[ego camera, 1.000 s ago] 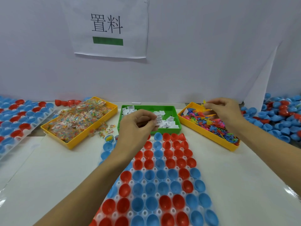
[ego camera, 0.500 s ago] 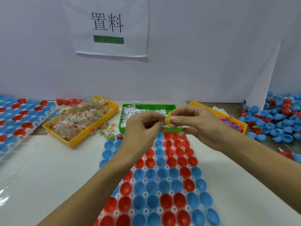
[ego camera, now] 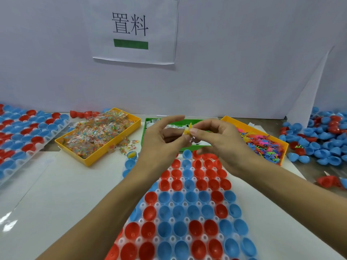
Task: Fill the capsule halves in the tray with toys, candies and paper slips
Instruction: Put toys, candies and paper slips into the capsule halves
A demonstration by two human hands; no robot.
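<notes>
Capsule tray (ego camera: 170, 220) at 6 o'clock: clear plastic grid, red and blue capsule halves (ego camera: 179, 212) seated open side up, running from the near frame edge up to the hands. Nearest rows look unfilled; one blue half (ego camera: 132, 155) at the tray's far left corner holds something yellow. Bare white table (ego camera: 62, 194) lies open at 7–8 o'clock; a narrower bare strip at 4 o'clock beside the tray's right edge.

Both forearms enter from the bottom corners and meet above the tray's far end, at centre.

Right hand (ego camera: 216, 141): thumb and forefinger pinched together on a small yellow toy (ego camera: 188, 130); other fingers curled. Left hand (ego camera: 161, 139): forefinger stretched out above, thumb tip touching or just beside the same toy. Whether the left hand also holds a paper slip I cannot tell.

Behind the hands, 12 o'clock: green bin (ego camera: 145, 132) of white paper slips (ego camera: 173, 126), mostly hidden by the hands. 10–11 o'clock: yellow bin (ego camera: 90, 158) heaped with wrapped candies (ego camera: 97, 132); a few lie spilled beside its right edge. 1–2 o'clock: yellow toy bin (ego camera: 281, 151) with mixed coloured toys (ego camera: 262, 145).

9 o'clock: second tray (ego camera: 22, 132) of red and blue halves, cut by the frame edge. 3 o'clock: loose pile of halves (ego camera: 319, 139).

Far: white wall with a posted paper sign (ego camera: 131, 30), black characters over a green bar.
</notes>
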